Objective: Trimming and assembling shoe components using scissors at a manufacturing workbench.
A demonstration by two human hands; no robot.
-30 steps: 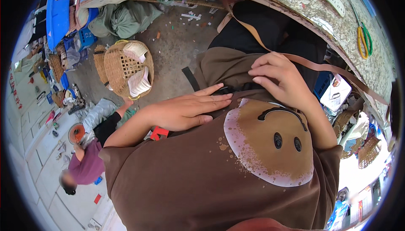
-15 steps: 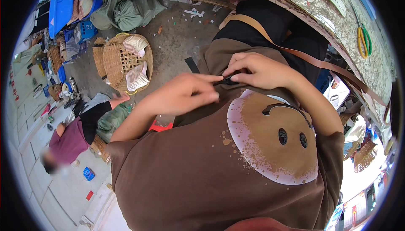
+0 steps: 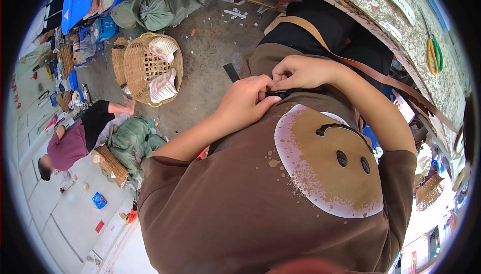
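Observation:
At my waist, both hands meet over a small black strap or buckle (image 3: 278, 93), partly covered by my fingers. My left hand (image 3: 243, 104) is closed, its thumb and fingers pinching the black piece from the left. My right hand (image 3: 302, 72) curls in from the right with thumb and fingertips pressed together on the same piece. A flat black strap end (image 3: 231, 72) sticks out beyond my left hand. The brown shirt (image 3: 235, 194) with a printed smiling face lies under my forearms. A tan strap (image 3: 350, 62) runs across my dark-clad lap toward the bench.
A worn workbench (image 3: 373, 26) curves along the far right, with scissors (image 3: 435, 56) on it. On the floor to the left stands a wicker basket (image 3: 131, 81) holding stacked pale pieces. A green sack (image 3: 163, 11) lies beyond. A person in purple (image 3: 67, 146) is at far left.
My left hand has come in to the black piece and closed on it; before, it was blurred with fingers apart. My right hand stays there. The person at left has shifted.

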